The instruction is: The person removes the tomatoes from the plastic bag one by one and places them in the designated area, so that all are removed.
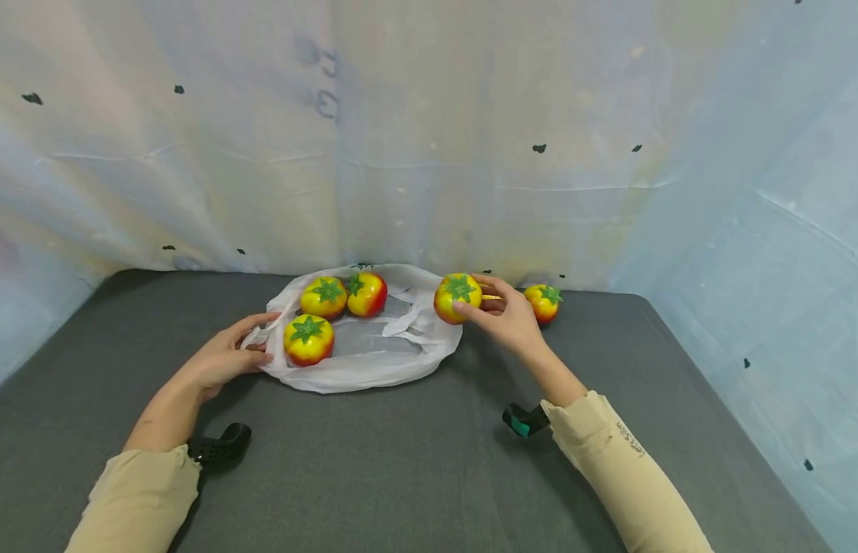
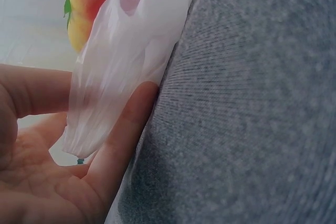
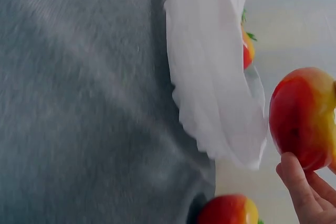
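Aloft, a red-and-yellow fruit [image 1: 458,298] was clamped between thumb and fingers in the grip of the right hand [image 1: 505,315], held over the right rim of a white plastic bag [image 1: 369,376]. The bag's left edge was pinched by the left hand [image 1: 228,357]. Inside, three similar fruits [image 1: 307,340] were grouped toward the left; a fifth fruit [image 1: 543,303] was seen on the grey bench [image 1: 373,476], beyond the right hand. The bench was backed by pale sheeting [image 1: 415,138].
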### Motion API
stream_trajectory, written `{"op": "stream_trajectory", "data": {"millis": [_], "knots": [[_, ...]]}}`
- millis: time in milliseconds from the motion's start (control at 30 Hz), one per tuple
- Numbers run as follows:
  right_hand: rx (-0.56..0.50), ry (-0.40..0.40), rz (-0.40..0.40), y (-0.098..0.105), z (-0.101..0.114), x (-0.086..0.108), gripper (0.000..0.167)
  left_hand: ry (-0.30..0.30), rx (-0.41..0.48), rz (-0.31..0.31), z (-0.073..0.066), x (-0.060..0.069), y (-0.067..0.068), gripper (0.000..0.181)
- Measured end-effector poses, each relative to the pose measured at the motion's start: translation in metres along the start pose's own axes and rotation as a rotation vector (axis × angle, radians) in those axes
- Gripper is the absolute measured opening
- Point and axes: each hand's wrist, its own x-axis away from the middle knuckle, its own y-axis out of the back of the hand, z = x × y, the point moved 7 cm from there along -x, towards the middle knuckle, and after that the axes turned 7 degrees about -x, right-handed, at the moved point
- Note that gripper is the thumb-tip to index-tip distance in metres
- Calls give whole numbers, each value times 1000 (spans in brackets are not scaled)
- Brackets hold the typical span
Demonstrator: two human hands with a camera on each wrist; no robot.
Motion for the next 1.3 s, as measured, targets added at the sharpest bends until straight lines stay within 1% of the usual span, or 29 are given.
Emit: {"op": "stream_trajectory", "data": {"millis": [167, 333, 600, 767, 1000, 1300], "knots": [[7, -8, -17, 14, -2, 1, 62, 0, -3, -2, -1, 1, 0, 75], [6, -23, -18, 22, -2, 2, 66, -5, 3, -6, 0, 2, 1, 76], [73, -41, -45, 36, -5, 3, 67, -6, 7, -6, 0, 1, 0, 75], [88, -57, -68, 47, -7, 4, 67, -5, 7, -7, 0, 0, 0, 75], [141, -66, -91, 60, -10, 6, 69, -1, 2, -8, 1, 1, 0, 76], [150, -99, -118, 77, -19, 10, 72, -6, -2, -8, -1, 1, 0, 75]]}}
